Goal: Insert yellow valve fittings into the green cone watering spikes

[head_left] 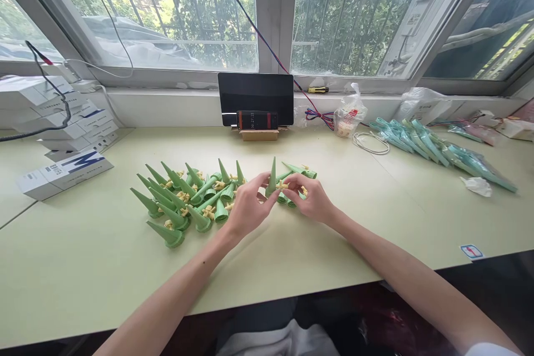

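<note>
From where I'm standing, the person is working with both hands near the middle of the frame, over a pale yellow-green table (334,267). The left hand (250,200) is pinching a green plastic cone (272,175) between thumb and fingers, and the cone is pointing upward. Just to its right, the right hand (311,200) is pinching a small yellow plastic fitting (282,185) with thumb and forefinger, and is holding it against or very near the cone's side; the fingers are covering the join, so I can't tell whether the two are actually touching.

Left of the hands, a cluster of green cones (172,216) is spreading across the table, many standing tip up and others lying on their sides, with yellow fittings showing among them. A few more cones (298,168) are lying just behind the right hand.

At the upper centre, a phone (257,120) is showing a timer and leaning before a dark tablet-like screen (256,86). White cartons (64,172) are sitting at the left of the frame, one lying apart in front of a stack. Toward the right, teal plastic-wrapped packets (425,142) are lying in an overlapping row, and a white cable (371,144) is resting coiled beside them.
</note>
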`<state>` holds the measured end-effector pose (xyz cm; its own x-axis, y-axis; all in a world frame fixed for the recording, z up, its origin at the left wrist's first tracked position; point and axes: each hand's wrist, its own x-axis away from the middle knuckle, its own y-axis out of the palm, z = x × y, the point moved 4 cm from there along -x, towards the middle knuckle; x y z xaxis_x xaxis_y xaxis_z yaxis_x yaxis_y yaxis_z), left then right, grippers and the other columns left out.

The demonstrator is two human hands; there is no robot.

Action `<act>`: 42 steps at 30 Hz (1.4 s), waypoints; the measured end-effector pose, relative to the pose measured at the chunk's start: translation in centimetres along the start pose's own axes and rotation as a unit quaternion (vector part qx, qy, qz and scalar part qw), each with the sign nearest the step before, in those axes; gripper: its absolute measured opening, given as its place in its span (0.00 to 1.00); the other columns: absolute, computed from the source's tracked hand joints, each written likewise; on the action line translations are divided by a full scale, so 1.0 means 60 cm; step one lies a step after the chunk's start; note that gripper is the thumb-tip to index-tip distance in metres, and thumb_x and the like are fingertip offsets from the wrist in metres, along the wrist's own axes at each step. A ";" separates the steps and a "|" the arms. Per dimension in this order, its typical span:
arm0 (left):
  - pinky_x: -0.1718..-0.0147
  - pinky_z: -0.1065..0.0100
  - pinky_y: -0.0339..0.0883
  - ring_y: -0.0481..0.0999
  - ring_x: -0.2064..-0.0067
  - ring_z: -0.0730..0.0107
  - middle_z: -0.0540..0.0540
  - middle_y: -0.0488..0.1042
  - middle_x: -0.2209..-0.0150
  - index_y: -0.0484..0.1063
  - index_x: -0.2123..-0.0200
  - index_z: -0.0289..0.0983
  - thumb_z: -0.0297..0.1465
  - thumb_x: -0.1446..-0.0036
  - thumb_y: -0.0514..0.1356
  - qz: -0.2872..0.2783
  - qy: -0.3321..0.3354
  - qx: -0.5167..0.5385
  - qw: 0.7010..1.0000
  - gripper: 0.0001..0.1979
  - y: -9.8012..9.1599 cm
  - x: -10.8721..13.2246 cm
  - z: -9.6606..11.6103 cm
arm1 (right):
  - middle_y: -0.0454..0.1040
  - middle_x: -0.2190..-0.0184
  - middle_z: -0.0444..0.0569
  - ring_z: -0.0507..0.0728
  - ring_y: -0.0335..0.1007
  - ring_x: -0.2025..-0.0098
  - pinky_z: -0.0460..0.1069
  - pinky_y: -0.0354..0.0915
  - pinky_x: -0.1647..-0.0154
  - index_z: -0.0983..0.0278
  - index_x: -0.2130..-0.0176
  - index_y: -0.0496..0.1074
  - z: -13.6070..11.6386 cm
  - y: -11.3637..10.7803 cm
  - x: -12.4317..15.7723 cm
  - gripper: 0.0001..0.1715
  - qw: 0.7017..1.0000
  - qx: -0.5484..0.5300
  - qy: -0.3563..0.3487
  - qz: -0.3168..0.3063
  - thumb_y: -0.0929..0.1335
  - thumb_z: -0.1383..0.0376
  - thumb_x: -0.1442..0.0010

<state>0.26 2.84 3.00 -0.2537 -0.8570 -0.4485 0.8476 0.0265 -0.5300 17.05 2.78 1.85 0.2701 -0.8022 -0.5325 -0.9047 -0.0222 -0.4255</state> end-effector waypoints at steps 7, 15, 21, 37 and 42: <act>0.69 0.69 0.77 0.76 0.59 0.65 0.44 0.77 0.59 0.71 0.52 0.39 0.36 0.41 0.60 -0.006 0.010 -0.007 1.000 0.15 0.001 0.001 0.002 | 0.73 0.74 0.45 0.52 0.66 0.73 0.48 0.60 0.71 0.63 0.64 0.72 -0.003 0.000 -0.002 0.11 1.000 -0.003 0.000 -0.013 0.65 0.60 0.33; 0.70 0.70 0.77 0.77 0.60 0.66 0.45 0.77 0.61 0.71 0.52 0.39 0.37 0.41 0.61 0.002 0.013 -0.011 1.000 0.15 0.000 0.000 0.004 | 0.74 0.73 0.45 0.52 0.67 0.72 0.48 0.61 0.71 0.63 0.60 0.70 -0.004 0.000 0.000 0.06 1.000 -0.010 -0.005 0.001 0.66 0.62 0.34; 0.69 0.68 0.77 0.77 0.59 0.65 0.44 0.77 0.60 0.71 0.51 0.39 0.37 0.41 0.60 -0.001 0.016 -0.019 1.000 0.16 0.002 0.002 0.000 | 0.74 0.74 0.45 0.52 0.66 0.73 0.48 0.60 0.72 0.63 0.64 0.71 0.000 0.000 -0.002 0.10 1.000 -0.001 0.004 -0.013 0.65 0.61 0.33; 0.68 0.67 0.77 0.77 0.60 0.64 0.44 0.77 0.60 0.70 0.49 0.39 0.38 0.41 0.60 0.001 0.004 -0.009 1.000 0.17 0.000 0.001 0.001 | 0.75 0.71 0.48 0.54 0.69 0.70 0.49 0.63 0.70 0.63 0.63 0.71 -0.003 0.000 -0.002 0.12 1.000 -0.006 0.005 -0.005 0.65 0.57 0.33; 0.68 0.67 0.77 0.77 0.58 0.63 0.43 0.77 0.59 0.70 0.50 0.39 0.37 0.41 0.60 -0.007 0.004 -0.010 1.000 0.17 0.002 0.002 0.001 | 0.73 0.74 0.46 0.53 0.65 0.73 0.48 0.60 0.73 0.63 0.66 0.71 0.000 0.000 -0.002 0.14 1.000 0.016 0.008 -0.016 0.63 0.58 0.32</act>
<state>0.36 2.74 2.91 -0.2691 -0.8531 -0.4469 0.8350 0.0246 -0.5497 17.05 2.86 1.91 0.2936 -0.8113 -0.5056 -0.8843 -0.0297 -0.4659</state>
